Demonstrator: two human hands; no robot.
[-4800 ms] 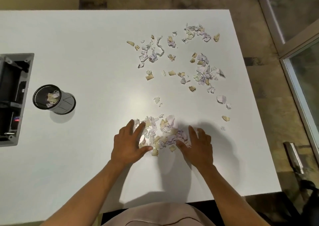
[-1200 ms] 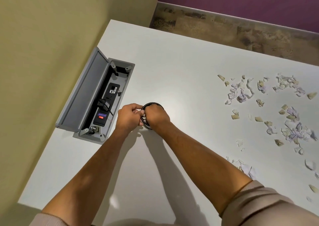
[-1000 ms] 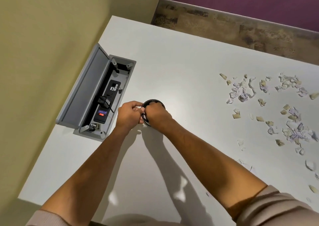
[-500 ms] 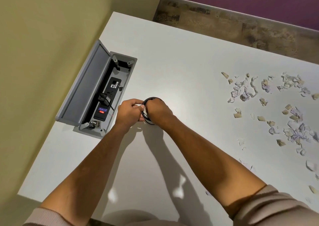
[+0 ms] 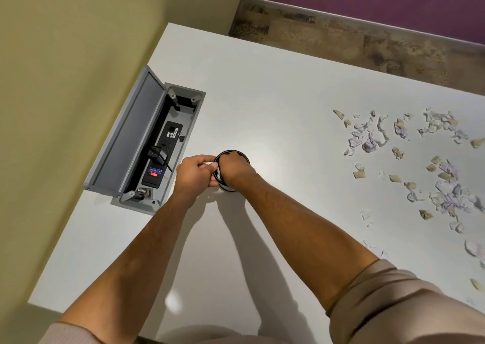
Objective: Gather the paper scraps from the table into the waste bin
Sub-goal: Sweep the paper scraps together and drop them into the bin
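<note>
Together, both hands meet over the mouth of the waste bin (image 5: 232, 153), a small black round container standing on the white table (image 5: 275, 94); the left hand (image 5: 195, 174) is curled at the bin's left rim with fingers bent inward, and the right hand (image 5: 236, 170) covers most of the opening from above, fingers pointing down into it; a bit of white shows between them, but whether either hand grips paper I cannot tell. Just left of the left hand lies an open grey socket box (image 5: 157, 144) set into the table, its lid raised toward the wall. Well to the right of the right hand, paper scraps (image 5: 443, 191) lie scattered over the tabletop; a few more sit beside the right forearm.
</note>
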